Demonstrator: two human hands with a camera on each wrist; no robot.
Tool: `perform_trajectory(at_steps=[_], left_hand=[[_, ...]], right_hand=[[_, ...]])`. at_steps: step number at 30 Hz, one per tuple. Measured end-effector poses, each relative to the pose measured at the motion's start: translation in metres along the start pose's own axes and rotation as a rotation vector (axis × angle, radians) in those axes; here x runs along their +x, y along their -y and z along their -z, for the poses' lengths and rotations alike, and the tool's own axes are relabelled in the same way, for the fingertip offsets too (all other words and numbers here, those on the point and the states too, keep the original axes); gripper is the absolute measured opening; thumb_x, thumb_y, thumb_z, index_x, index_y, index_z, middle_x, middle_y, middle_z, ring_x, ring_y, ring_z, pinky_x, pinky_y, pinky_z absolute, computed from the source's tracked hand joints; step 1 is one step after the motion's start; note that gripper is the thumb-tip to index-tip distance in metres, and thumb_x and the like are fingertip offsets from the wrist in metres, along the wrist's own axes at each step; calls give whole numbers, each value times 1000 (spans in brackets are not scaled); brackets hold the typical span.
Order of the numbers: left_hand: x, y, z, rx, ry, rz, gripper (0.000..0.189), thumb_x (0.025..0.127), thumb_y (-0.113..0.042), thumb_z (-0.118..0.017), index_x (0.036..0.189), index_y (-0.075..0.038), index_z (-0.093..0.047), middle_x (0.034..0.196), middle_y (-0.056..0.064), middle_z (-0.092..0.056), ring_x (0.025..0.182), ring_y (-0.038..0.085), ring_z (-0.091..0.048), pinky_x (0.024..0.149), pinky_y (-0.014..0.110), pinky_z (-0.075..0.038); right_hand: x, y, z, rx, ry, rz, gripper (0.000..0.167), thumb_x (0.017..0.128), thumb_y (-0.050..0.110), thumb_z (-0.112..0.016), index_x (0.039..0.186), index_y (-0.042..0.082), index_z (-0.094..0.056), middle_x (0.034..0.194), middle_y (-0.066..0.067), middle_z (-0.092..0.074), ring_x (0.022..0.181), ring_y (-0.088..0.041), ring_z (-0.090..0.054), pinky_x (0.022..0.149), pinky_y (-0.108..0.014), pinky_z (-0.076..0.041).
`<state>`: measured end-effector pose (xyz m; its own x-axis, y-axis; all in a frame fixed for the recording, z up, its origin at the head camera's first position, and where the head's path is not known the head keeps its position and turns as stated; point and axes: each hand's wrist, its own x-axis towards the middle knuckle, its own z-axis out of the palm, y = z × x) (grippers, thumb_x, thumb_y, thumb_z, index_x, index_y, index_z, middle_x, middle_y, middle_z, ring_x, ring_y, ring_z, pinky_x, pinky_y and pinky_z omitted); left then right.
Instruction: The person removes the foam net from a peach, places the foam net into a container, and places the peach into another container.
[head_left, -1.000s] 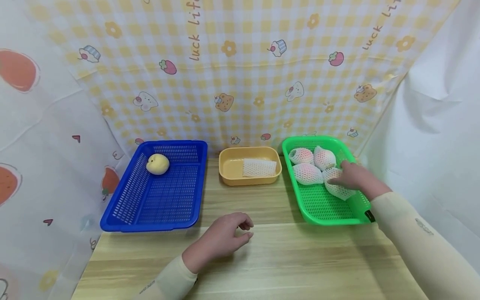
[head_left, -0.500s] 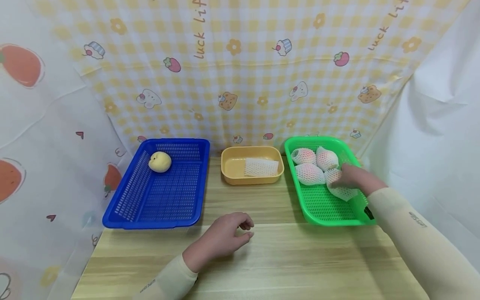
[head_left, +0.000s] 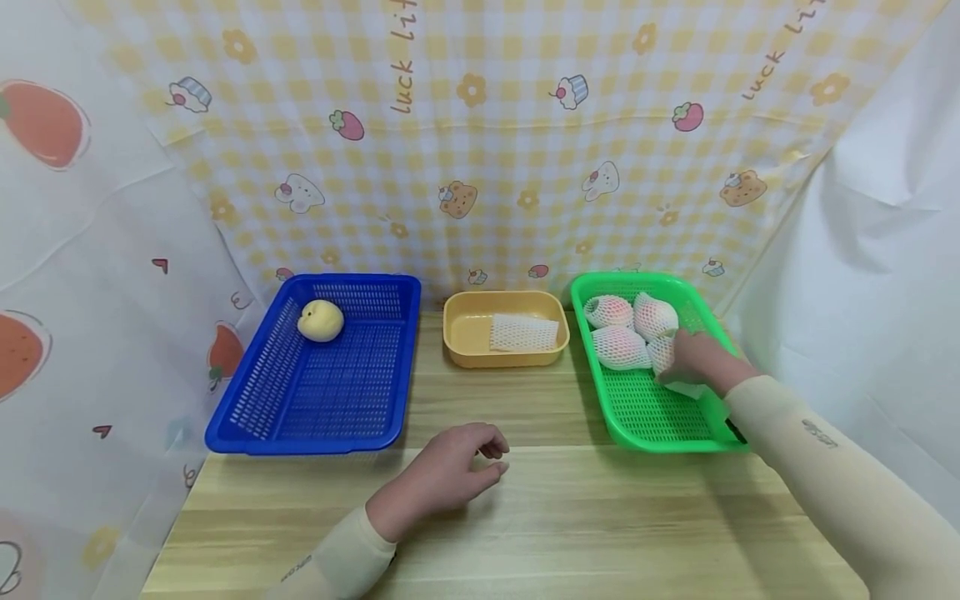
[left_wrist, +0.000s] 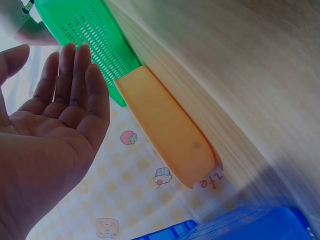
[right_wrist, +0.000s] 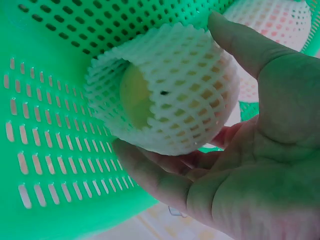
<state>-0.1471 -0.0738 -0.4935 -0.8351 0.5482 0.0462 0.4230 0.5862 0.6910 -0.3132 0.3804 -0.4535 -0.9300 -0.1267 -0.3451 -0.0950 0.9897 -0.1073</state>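
Observation:
My right hand (head_left: 697, 360) reaches into the green basket (head_left: 611, 421) and grips a yellowish peach in a white foam net (right_wrist: 185, 95), thumb on one side and fingers under the other. The net's open end shows bare yellow skin. Beside it in the basket lie several more netted peaches, such as a pinkish one (head_left: 621, 348). My left hand (head_left: 453, 468) hovers or rests over the front of the table, too hard to tell which; its fingers are loosely bent around nothing. In the left wrist view its palm (left_wrist: 50, 130) shows bare.
A blue basket (head_left: 300, 446) on the left holds one unwrapped yellow peach (head_left: 321, 322). Between the baskets stands a small yellow-orange tray (head_left: 468, 360) with flat white foam nets (head_left: 523, 333) in it. A checked cloth (head_left: 495, 158) hangs behind the wooden table (head_left: 570, 533).
The right hand has moved slightly left and closed further around the netted peach, covering more of it. The left hand has stayed still. The head view has shifted a little.

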Motion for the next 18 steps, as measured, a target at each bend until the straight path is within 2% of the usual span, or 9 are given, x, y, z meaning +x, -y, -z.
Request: perform_trajectory(at_steps=[5,11,18], left_hand=[[0,1,1,-1,-3,5,18,106,-30,-74,117,-16,-76,112,-5,-76,107,8,-69,97,39,-59],[-1,-1,1,-11,-2,0,18,106,-30,-74,117,-15,-76,112,-6,-76,106,8,-69,98,38,-59],[-1,1,1,-22,-1,1,17,107,-30,-74,117,-16,-76,112,-5,-76,107,8,-69,98,38,-59]], right_hand=[[4,0,-1,-24,6,8,108,88,37,-92,146,-31,-32,139,-53,-48,134,-72,-43,111,-73,-45],[4,-1,-2,-24,1,14,103,87,32,-91,145,-30,-32,134,-57,-44,127,-73,-46,107,-75,-46],[3,0,-3,-27,-34,41,92,83,28,-85,140,-26,-37,128,-55,-46,122,-73,-48,103,-76,-47]])
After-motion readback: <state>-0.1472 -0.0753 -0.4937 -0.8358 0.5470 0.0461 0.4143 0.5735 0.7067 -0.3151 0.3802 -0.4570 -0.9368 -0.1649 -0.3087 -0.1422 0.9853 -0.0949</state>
